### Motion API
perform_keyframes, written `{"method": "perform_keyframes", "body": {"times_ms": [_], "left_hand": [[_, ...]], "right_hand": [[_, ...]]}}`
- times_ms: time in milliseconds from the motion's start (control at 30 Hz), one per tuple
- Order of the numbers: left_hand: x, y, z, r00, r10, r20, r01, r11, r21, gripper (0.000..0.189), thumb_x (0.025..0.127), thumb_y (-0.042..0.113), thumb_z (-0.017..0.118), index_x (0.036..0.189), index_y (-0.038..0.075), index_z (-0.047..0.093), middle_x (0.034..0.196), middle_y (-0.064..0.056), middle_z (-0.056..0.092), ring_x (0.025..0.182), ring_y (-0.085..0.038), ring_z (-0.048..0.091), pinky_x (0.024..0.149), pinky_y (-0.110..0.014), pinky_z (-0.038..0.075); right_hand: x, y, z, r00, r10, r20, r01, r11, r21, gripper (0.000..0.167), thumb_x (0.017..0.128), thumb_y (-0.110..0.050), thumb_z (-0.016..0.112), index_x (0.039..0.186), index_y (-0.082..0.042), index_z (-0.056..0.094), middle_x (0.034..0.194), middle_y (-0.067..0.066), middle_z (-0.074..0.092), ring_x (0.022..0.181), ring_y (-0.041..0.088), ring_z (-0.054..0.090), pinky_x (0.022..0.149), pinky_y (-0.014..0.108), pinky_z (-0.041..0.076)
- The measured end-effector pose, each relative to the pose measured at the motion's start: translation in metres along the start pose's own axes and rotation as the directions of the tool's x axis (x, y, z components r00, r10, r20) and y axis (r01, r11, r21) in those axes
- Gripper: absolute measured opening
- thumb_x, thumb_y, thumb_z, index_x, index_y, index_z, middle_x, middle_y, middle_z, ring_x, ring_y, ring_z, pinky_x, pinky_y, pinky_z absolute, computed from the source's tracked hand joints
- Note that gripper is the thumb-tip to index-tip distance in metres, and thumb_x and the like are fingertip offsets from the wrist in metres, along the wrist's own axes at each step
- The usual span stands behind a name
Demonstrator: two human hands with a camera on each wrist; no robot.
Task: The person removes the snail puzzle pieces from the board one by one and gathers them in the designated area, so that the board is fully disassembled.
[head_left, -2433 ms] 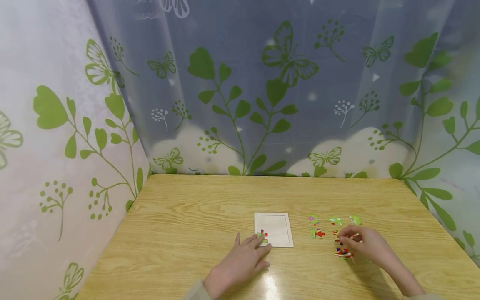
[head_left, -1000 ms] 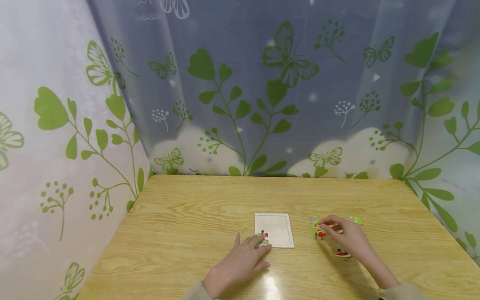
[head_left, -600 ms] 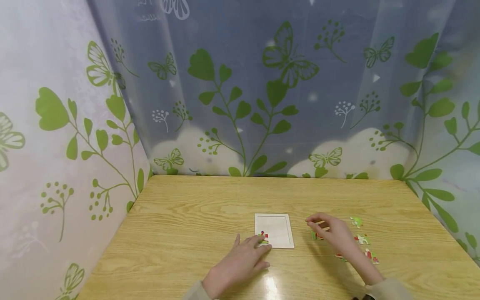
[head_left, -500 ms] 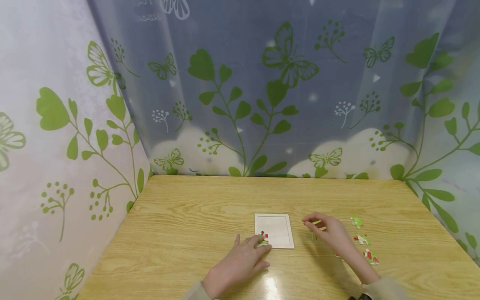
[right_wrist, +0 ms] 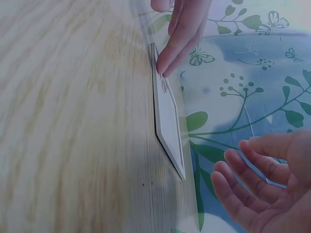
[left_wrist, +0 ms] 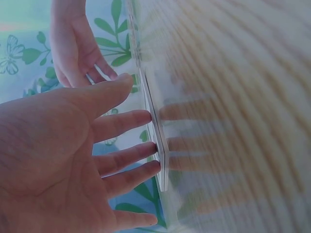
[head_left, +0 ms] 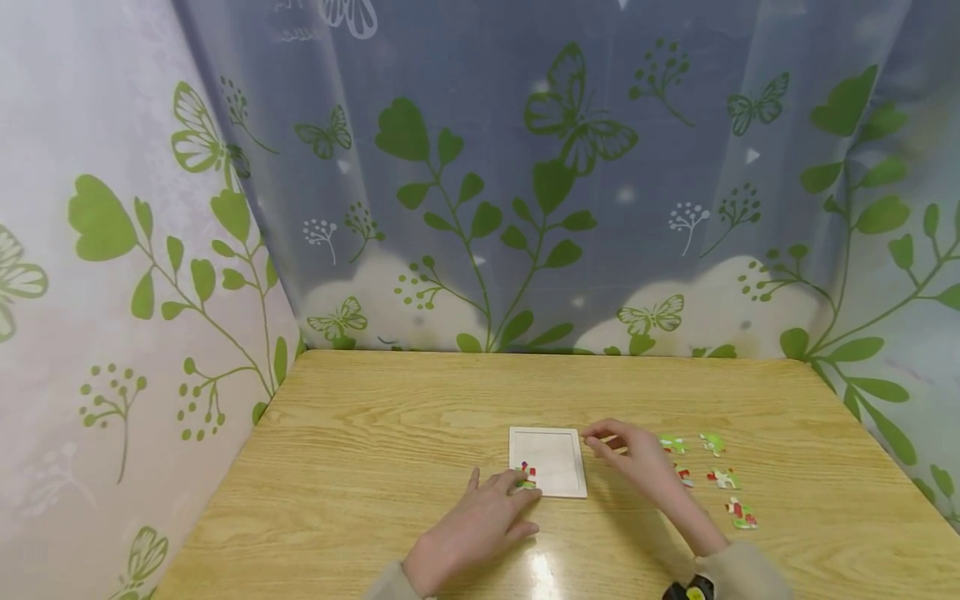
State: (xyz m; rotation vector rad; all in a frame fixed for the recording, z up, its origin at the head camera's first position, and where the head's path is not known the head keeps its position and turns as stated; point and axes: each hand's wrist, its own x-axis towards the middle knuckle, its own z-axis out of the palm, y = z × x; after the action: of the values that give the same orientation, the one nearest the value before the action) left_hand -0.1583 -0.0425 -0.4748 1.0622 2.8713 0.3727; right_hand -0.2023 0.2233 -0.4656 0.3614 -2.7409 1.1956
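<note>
A flat, pale jigsaw tray point(head_left: 555, 458) lies on the table. A colourful jigsaw piece point(head_left: 531, 473) sits in its near left corner, partly hidden by my left hand point(head_left: 482, 518). The left fingers are spread and rest at the tray's near edge; in the left wrist view, the fingertips point(left_wrist: 151, 150) meet the tray's side. My right hand point(head_left: 637, 458) hovers above the table just right of the tray. Its fingers are loosely bent, thumb close to the index finger, and no piece shows between them in the right wrist view, where the right hand point(right_wrist: 262, 179) appears from the palm side.
Loose jigsaw pieces lie right of the tray: a green one point(head_left: 712, 443), a white and green one point(head_left: 724, 478), a red and green one point(head_left: 742, 513) and others partly behind the right hand. The wooden table point(head_left: 360, 433) ends at a leaf-patterned curtain point(head_left: 480, 167).
My right hand has moved left, from over the loose pieces to beside the tray's right edge. Pieces it covered are visible again. My left hand has stayed at the tray.
</note>
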Motion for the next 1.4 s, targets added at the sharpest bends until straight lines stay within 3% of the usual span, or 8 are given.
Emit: {"method": "perform_keyframes", "body": {"times_ms": [267, 667, 1000, 1400], "left_hand": [[0.0, 0.0, -0.001, 1.0, 0.01, -0.014, -0.01, 1.0, 0.016, 0.045, 0.099, 0.041, 0.061, 0.139, 0.019, 0.062, 0.148, -0.008, 0.053, 0.137, -0.025, 0.05, 0.111, -0.067, 0.035], [-0.004, -0.002, -0.005, 1.0, -0.002, -0.02, 0.002, 1.0, 0.031, 0.046, 0.1, 0.04, 0.061, 0.14, 0.018, 0.061, 0.149, -0.007, 0.054, 0.138, -0.025, 0.05, 0.112, -0.065, 0.036], [-0.017, -0.009, -0.006, 1.0, -0.019, 0.003, 0.019, 0.998, 0.053, 0.054, 0.101, 0.04, 0.059, 0.149, 0.015, 0.052, 0.157, -0.005, 0.044, 0.143, -0.029, 0.044, 0.113, -0.064, 0.033], [-0.021, -0.011, -0.006, 0.999, -0.019, 0.044, 0.016, 0.997, 0.073, 0.052, 0.102, 0.041, 0.057, 0.148, 0.018, 0.054, 0.157, 0.0, 0.045, 0.144, -0.028, 0.043, 0.114, -0.065, 0.033]], "right_hand": [[0.005, -0.003, 0.008, 1.0, 0.015, 0.016, -0.016, 0.999, 0.044, 0.018, 0.099, -0.025, 0.067, 0.11, -0.014, 0.076, 0.109, 0.004, 0.075, 0.091, 0.022, 0.072, 0.069, 0.028, 0.058], [0.01, -0.008, 0.018, 0.995, -0.037, 0.091, 0.027, 0.994, 0.108, 0.019, 0.1, -0.019, 0.066, 0.112, -0.008, 0.074, 0.106, 0.008, 0.076, 0.087, 0.02, 0.071, 0.074, 0.031, 0.058], [0.014, -0.015, 0.03, 0.987, -0.089, 0.136, 0.083, 0.995, 0.046, 0.02, 0.099, -0.02, 0.066, 0.112, -0.008, 0.076, 0.105, 0.007, 0.077, 0.087, 0.022, 0.072, 0.07, 0.026, 0.056], [0.02, -0.021, 0.05, 0.978, -0.067, 0.199, 0.066, 0.998, 0.013, 0.02, 0.099, -0.02, 0.065, 0.112, -0.011, 0.077, 0.107, 0.006, 0.077, 0.09, 0.019, 0.072, 0.078, 0.037, 0.057]]}}
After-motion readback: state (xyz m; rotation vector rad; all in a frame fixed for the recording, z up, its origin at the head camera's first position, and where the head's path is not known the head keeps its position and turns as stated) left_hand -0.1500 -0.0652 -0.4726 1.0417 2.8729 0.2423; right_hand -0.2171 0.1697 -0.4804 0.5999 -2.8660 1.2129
